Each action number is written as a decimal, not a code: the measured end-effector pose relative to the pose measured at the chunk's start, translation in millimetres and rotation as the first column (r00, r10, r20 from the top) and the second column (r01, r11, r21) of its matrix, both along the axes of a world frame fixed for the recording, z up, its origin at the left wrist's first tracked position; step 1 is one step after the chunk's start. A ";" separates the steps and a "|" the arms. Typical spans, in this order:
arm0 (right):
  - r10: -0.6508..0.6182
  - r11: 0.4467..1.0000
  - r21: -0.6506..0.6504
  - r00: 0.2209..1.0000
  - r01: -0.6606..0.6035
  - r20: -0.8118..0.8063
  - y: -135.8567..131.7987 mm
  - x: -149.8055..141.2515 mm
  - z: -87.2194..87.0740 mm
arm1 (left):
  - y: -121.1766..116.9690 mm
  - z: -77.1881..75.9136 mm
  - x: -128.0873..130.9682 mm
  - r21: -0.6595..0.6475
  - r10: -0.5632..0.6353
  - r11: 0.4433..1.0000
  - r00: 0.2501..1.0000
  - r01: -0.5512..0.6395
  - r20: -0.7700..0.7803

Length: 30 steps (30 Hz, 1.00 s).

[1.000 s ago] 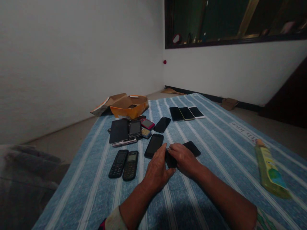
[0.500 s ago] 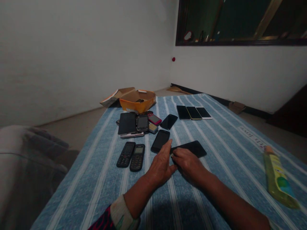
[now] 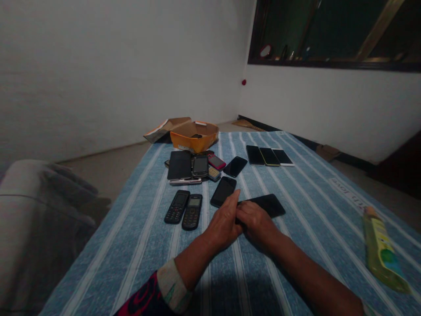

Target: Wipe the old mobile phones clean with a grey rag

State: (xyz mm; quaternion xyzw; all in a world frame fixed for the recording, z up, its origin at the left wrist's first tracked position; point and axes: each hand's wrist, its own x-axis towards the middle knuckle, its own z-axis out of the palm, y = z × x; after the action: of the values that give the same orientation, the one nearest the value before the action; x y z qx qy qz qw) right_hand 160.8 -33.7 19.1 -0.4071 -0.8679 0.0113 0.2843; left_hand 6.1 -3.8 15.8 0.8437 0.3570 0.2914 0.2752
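Across the blue-striped cloth cover (image 3: 131, 245), phones lie flat in four groups. Left hand (image 3: 223, 221): open, fingers straight and together, holding nothing, fingertips just short of a black smartphone (image 3: 223, 192). Right hand (image 3: 255, 221): touching the left hand, fingers loosely curled at the near end of a second black smartphone (image 3: 268, 205); contact appears likely, but whether this is a true grip cannot be told. Count: two black keypad phones (image 3: 176, 206) lie side by side to the left of the hands. A third loose black smartphone (image 3: 234, 166) lies farther off, and a row of three smartphones (image 3: 269, 156) sits beyond the hands, edges touching. A mixed pile holds about six phones, though overlap prevents an exact count; a large black slab phone (image 3: 179, 165) and a pink-cased phone (image 3: 216, 162) are among them. One more dark phone (image 3: 196, 136) sits in an orange cardboard box (image 3: 194, 142) beyond the pile, making about fifteen in all. Handling, judged: all should be light and stiff. Glass-faced smartphones are probably slippery and fragile, best raised from one edge and held by the long sides. Keypad phones look tougher and can likely be pinched at the sides. To the right lies a yellow-green plastic bottle (image 3: 383, 250); a patterned sleeve (image 3: 144, 298) covers the left forearm.
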 end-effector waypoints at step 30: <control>-0.064 0.996 -0.068 0.998 0.063 -0.009 6.9 -7.5 0.4 | 3.2 -2.8 -2.5 0.006 -0.011 1.000 1.000 0.010 0.023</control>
State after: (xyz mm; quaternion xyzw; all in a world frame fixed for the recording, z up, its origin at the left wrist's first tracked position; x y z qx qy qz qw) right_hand 153.4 -26.8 19.5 -0.4438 -0.8521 0.0337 0.2754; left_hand 3.7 -0.6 13.0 0.8429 0.3486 0.3006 0.2784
